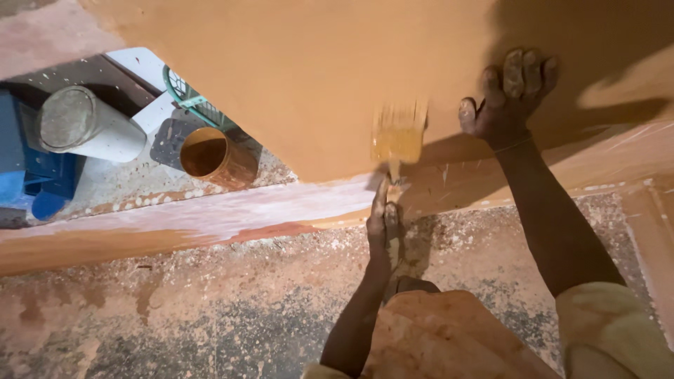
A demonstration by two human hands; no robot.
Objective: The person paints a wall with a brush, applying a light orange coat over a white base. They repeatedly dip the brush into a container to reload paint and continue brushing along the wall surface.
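Nearest the lens, an orange-stained knee (449, 337) over the speckled floor (210, 316); at far left a grey-white pipe (88, 126) and an open paint can (214, 156) by the wall's lower edge. Left hand (385, 235) clamped on a blurred paintbrush (399, 137) against the orange wall (295, 77); right hand (509, 98) spread flat on wet-looking paint, gripping nothing. Likely risks: palm smudges, drips onto the pale skirting (210, 217).
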